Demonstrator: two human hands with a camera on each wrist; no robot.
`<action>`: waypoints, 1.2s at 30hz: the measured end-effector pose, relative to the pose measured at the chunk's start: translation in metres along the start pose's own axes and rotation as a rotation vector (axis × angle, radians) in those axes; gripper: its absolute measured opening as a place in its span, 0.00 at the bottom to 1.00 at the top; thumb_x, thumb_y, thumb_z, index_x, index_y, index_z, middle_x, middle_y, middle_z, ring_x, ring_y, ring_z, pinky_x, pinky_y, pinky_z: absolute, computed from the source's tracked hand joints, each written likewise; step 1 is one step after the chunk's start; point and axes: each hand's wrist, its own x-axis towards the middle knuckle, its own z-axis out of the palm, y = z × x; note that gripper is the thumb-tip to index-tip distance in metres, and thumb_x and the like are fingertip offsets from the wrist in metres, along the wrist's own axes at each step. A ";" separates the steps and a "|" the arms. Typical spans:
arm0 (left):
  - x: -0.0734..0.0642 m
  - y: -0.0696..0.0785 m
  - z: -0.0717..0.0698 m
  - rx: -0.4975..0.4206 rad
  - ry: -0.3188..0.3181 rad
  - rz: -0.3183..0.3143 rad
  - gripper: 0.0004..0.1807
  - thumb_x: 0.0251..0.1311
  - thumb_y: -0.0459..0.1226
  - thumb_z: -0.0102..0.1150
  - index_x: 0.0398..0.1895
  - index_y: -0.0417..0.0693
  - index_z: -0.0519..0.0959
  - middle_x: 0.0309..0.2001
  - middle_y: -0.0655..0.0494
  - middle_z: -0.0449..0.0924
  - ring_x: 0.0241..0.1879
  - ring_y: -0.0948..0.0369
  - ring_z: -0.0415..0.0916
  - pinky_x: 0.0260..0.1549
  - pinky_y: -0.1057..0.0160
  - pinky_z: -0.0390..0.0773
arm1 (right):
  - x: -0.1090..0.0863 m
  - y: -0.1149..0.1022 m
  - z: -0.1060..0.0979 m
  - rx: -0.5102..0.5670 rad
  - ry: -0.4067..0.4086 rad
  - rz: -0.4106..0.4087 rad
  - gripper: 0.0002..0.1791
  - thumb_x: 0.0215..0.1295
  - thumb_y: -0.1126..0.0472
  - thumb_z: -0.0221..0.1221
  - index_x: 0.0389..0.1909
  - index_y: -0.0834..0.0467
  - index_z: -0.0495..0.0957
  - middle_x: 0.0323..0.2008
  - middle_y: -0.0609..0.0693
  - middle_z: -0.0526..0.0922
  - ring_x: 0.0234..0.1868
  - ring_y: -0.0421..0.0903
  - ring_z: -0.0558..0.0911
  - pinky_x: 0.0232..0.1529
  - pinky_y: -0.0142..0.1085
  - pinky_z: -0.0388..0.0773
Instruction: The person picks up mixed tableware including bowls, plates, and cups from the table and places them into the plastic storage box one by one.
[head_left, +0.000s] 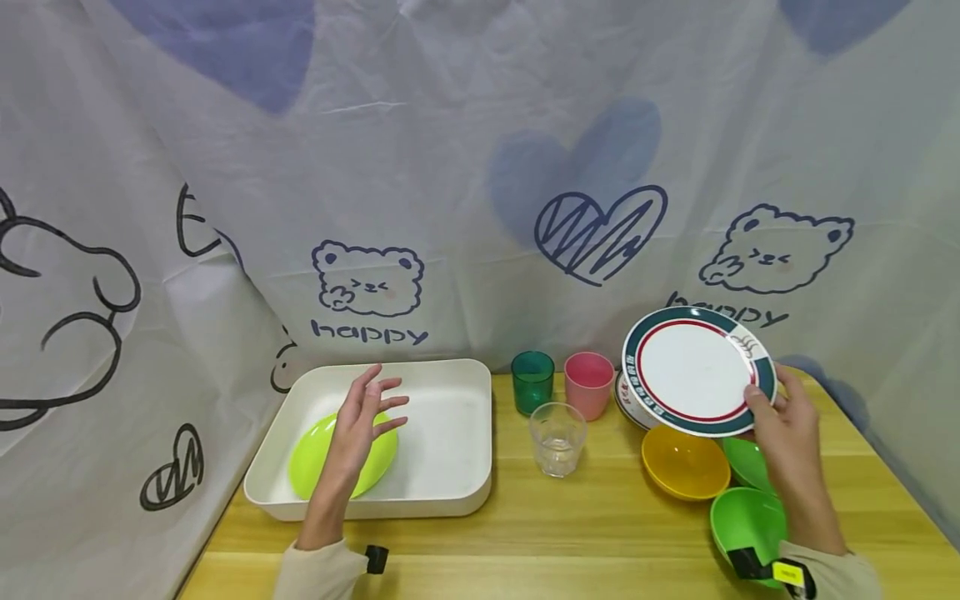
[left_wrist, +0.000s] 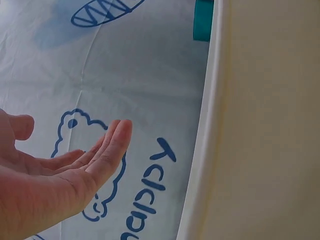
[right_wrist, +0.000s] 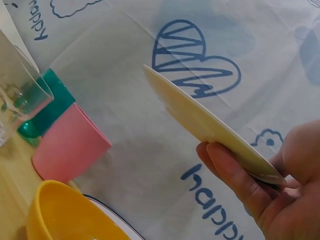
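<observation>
In the head view my right hand pinches the right rim of a white plate with a dark green and red border, thumb on top and fingers beneath. The plate is raised and tilted above an orange bowl and another white plate, which it partly hides. The right wrist view shows the held plate nearly edge-on. My left hand, fingers spread and holding nothing, hovers over a white rectangular basin. A lime-green plate lies inside the basin, partly behind my left forearm.
Mid-table stand a dark green cup, a pink cup and a clear glass. Green bowls sit at the right, by my right forearm. A printed cloth hangs behind the wooden table.
</observation>
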 end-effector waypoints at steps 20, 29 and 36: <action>-0.002 -0.007 0.043 -0.121 -0.096 0.004 0.26 0.83 0.43 0.38 0.78 0.42 0.58 0.65 0.33 0.72 0.59 0.37 0.77 0.51 0.47 0.84 | -0.017 -0.008 0.041 -0.237 -0.168 -0.042 0.35 0.83 0.54 0.45 0.82 0.62 0.43 0.66 0.76 0.70 0.34 0.31 0.84 0.35 0.31 0.87; -0.007 -0.008 0.061 -0.138 -0.163 -0.020 0.28 0.83 0.47 0.41 0.78 0.45 0.58 0.65 0.35 0.73 0.57 0.41 0.79 0.50 0.48 0.85 | -0.022 -0.004 0.057 -0.261 -0.247 -0.100 0.34 0.83 0.55 0.47 0.81 0.62 0.48 0.66 0.75 0.70 0.35 0.35 0.85 0.33 0.34 0.87; -0.012 -0.011 0.073 -0.153 -0.222 -0.003 0.28 0.82 0.46 0.41 0.78 0.45 0.58 0.64 0.34 0.74 0.56 0.42 0.80 0.49 0.50 0.86 | -0.031 -0.003 0.073 -0.249 -0.301 -0.108 0.34 0.81 0.55 0.51 0.80 0.62 0.53 0.61 0.74 0.75 0.34 0.42 0.88 0.32 0.37 0.88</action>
